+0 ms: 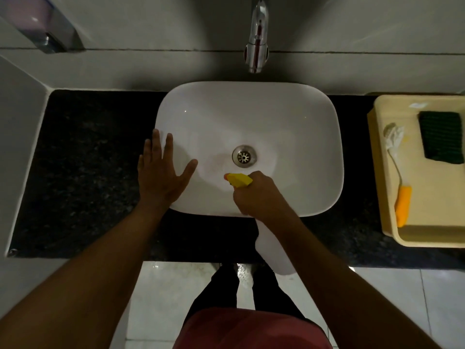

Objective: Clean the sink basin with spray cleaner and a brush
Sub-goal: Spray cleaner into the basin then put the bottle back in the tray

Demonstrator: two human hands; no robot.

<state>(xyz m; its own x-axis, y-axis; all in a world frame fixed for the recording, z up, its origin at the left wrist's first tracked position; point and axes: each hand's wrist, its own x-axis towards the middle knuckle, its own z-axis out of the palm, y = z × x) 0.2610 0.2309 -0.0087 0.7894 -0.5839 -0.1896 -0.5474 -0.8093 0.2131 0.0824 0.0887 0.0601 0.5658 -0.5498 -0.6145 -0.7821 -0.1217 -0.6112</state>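
Observation:
A white oval sink basin [251, 107] sits on a black stone counter, with a metal drain [244, 156] at its middle. My right hand [256, 195] grips a spray bottle whose yellow nozzle [239, 179] points into the basin just below the drain; its white body [274, 250] hangs down under my wrist. My left hand [163, 170] lies flat, fingers spread, on the basin's left rim and holds nothing. A brush with an orange handle [402, 205] and white bristles lies in a tray at the right.
A beige tray [427, 238] on the counter's right end also holds a green scouring pad [441, 137]. A chrome tap [257, 36] juts from the wall above the basin. A soap dispenser [42, 23] hangs at the top left. Black counter [88, 172] lies left of the basin.

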